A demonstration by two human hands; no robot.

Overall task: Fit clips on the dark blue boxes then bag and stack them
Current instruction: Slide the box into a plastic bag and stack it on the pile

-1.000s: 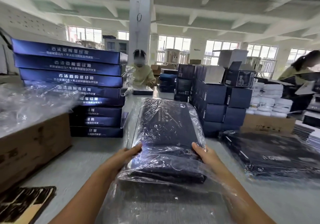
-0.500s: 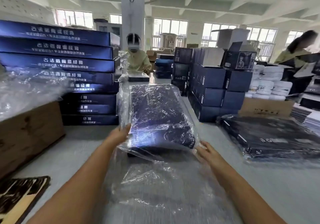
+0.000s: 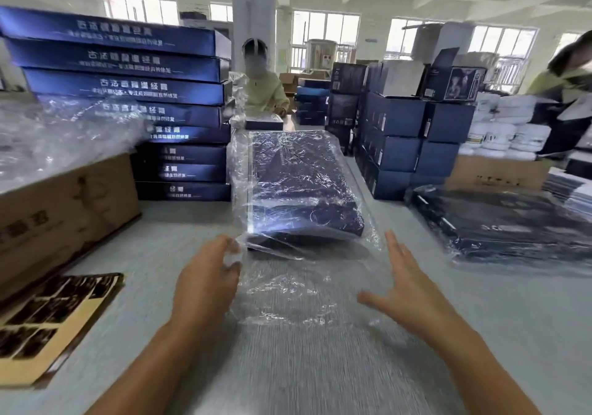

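A flat dark blue box [image 3: 301, 183] lies on the grey table [image 3: 160, 244] inside a clear plastic bag [image 3: 298, 289], whose loose open end trails toward me. My left hand [image 3: 205, 280] is at the bag's near left corner, fingers and thumb curled on the plastic edge. My right hand [image 3: 407, 289] hovers over the loose plastic at the right with fingers spread, holding nothing. A tall stack of flat dark blue boxes [image 3: 128, 87] stands at the back left. Bagged dark boxes [image 3: 499, 225] lie at the right.
A cardboard carton [image 3: 64, 203] topped with loose plastic sits at the left. A tan sheet with dark pieces [image 3: 48, 321] lies at the near left. Cube-shaped blue boxes [image 3: 400, 132] and white jars [image 3: 506, 126] stand behind. One person [image 3: 262, 90] works across the table, another [image 3: 567, 74] at the right.
The bagged box slid away from me and now lies flat on the table. My right hand let go of it and opened; my left hand drew back to the bag's corner.
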